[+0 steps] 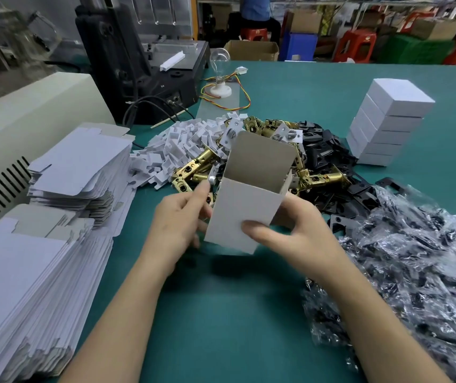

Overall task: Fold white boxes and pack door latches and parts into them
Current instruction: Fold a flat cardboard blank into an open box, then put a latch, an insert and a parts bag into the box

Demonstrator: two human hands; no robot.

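We are holding an open white box (242,214) over the tabletop (221,313).
Our left hand (178,221) and right hand (293,233) are gripping its sides, flap up, contents hidden; brass latches (323,176) are lying piled behind.

Box (240,214) hides right hand's (298,230) fingers — bagged parts (420,272) blurred, edge-cropped.

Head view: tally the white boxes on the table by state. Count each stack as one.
Open box: 1
Flat-box stacks: 2
Closed-box stack: 1
Total: 4
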